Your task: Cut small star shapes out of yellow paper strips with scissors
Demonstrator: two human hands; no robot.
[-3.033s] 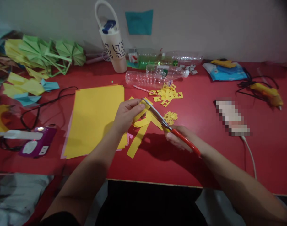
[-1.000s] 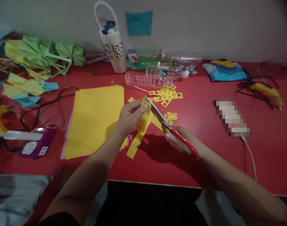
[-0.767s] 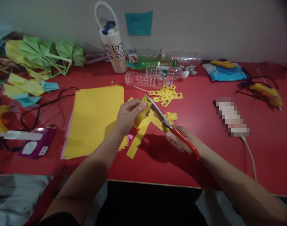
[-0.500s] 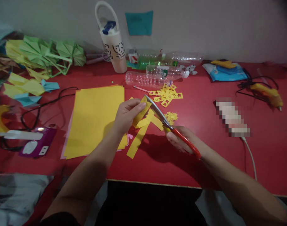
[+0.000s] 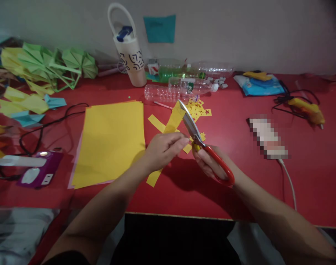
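Note:
My right hand (image 5: 210,162) is wrapped round the red handles of a pair of scissors (image 5: 194,130), whose blades point up and away to the left. A yellow bit, perhaps paper, shows by my right fingers under the pivot. At the blade tips is a yellow paper strip (image 5: 173,119); whether the blades grip it, I cannot tell. My left hand (image 5: 166,149) is closed, fingertips close to the scissors' pivot, and what they pinch is hidden. Under and beside it lie more yellow strips (image 5: 154,178). Small yellow stars (image 5: 202,136) lie partly hidden behind the scissors.
Yellow sheets (image 5: 110,143) are stacked at left. Star-punched yellow scraps (image 5: 197,108) lie before clear plastic bottles (image 5: 170,93). A white tumbler (image 5: 131,60) stands by the wall. At right are a yellow glue gun (image 5: 306,108) and a blurred-out device (image 5: 268,138) with a cable.
My left hand has let go of the yellow strip by the blades and moved right and down towards my right hand. The strip stays at the scissors' tips. The view has shifted slightly.

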